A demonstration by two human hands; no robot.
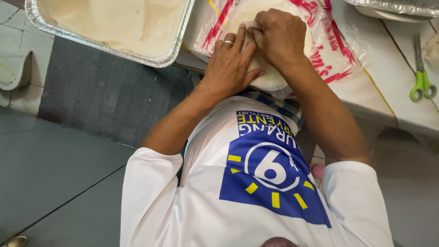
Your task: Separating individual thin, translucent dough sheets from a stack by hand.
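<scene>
1. Our left hand lies flat, fingers together, on a pale round of dough at the near edge of the table; a ring sits on one finger.
2. Our right hand presses down on the same dough, fingers curled and touching those of the left; neither hand closes around it, both only bear on its top.
3. The dough rests on a clear plastic sheet with red print, which is spread over the table.
4. A foil tray holding a flat pale layer stands to the left, just beside the sheet.
5. Green-handled scissors lie well apart on the right.
6. A second foil tray shows at the top right corner.
</scene>
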